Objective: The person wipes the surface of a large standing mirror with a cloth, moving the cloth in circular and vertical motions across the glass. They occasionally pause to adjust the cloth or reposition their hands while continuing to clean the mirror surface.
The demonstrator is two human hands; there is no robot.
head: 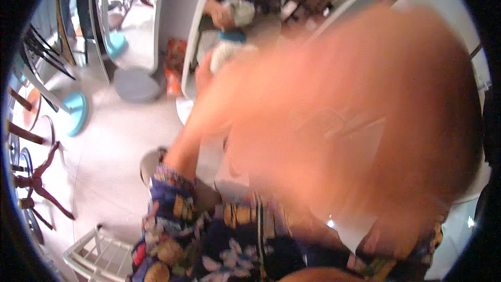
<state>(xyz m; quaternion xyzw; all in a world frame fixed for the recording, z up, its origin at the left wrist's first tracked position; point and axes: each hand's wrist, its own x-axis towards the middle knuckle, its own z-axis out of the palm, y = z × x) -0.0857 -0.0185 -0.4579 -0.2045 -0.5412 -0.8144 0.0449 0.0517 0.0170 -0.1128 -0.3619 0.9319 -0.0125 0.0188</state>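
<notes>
My left hand (203, 74) reaches towards a mirror at the top centre and touches or holds a pale, cream-coloured cloth or pad (225, 56). The mirror (266, 27) shows a reflected hand with the pale item. A blue object (232, 36) shows just above my left hand. My right hand (352, 105) is raised very close to the camera, badly blurred, and covers most of the right side. Its fingers cannot be made out, and whatever it may hold is hidden.
On the left stand a grey round stool or bin top (136, 85), a turquoise round stand base (76, 113) and a dark red wooden pedestal leg (37, 182). An orange bag (173, 80) leans by the mirror. A white slatted rack (100, 256) is at the lower left.
</notes>
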